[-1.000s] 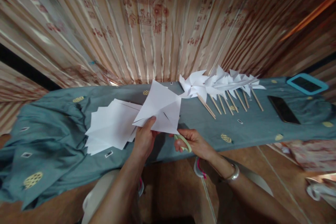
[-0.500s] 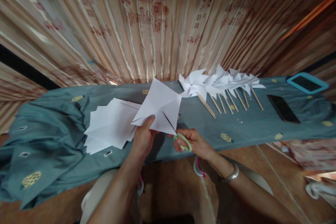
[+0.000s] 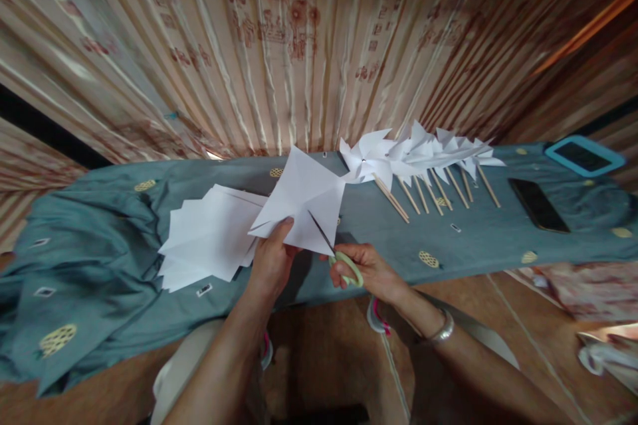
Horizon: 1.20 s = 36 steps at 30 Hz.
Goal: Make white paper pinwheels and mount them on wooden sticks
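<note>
Above the teal tablecloth point(image 3: 478, 239), the left hand point(image 3: 273, 262) pinches a white paper square point(image 3: 309, 186); the right hand point(image 3: 367, 267) grips green-handled scissors point(image 3: 341, 256), best run straight, short of the middle.

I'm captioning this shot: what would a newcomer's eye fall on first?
The white paper in the left hand, at centre, with green-handled scissors in the right hand at its near corner. Then the white pinwheels on sticks, in a row farther back at right; a pile of paper lies at left.
</note>
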Tool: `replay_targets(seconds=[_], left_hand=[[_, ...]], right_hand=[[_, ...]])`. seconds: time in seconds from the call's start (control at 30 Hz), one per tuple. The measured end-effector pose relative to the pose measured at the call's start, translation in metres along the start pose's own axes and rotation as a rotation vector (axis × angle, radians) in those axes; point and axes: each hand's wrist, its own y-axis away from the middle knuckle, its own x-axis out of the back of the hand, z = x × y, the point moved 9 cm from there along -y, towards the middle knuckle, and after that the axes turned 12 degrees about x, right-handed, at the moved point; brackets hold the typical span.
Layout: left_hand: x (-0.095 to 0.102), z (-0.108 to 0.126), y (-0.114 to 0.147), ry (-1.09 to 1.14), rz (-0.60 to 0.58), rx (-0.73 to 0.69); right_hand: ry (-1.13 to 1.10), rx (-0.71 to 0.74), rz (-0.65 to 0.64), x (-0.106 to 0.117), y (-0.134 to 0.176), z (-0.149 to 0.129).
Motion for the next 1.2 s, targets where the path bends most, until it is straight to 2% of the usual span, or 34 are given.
replay_targets(seconds=[0.43, 0.63, 0.73, 0.9, 1.0, 1.07, 1.13, 1.2], left_hand=[[0.003, -0.002, -0.001, 0.017, -0.007, 0.014], [0.003, -0.001, -0.004, 0.069, -0.001, 0.001], [0.005, 0.002, -0.006, 0.072, 0.01, -0.01], [0.013, 0.008, -0.009, 0.093, 0.033, -0.03], [0.017, 0.014, -0.009, 0.095, 0.044, -0.048], [0.019, 0.016, -0.008, 0.083, 0.05, -0.05], [0.018, 0.015, -0.006, 0.056, 0.052, -0.032], [0.016, 0.01, -0.005, 0.004, 0.045, 0.0]], right_hand=[[-0.004, -0.019, 0.01, 0.0, 0.0, 0.001], [0.048, -0.016, -0.067, -0.001, 0.004, 0.002], [0.058, -0.092, -0.108, 0.002, 0.009, 0.003], [0.13, -0.318, -0.249, 0.018, 0.033, 0.0], [0.158, -0.381, -0.213, 0.041, 0.048, -0.004], [0.166, -0.343, -0.159, 0.055, 0.051, -0.011], [0.206, -0.219, -0.046, 0.072, 0.046, -0.024], [0.276, -0.042, 0.169, 0.094, 0.039, -0.042]])
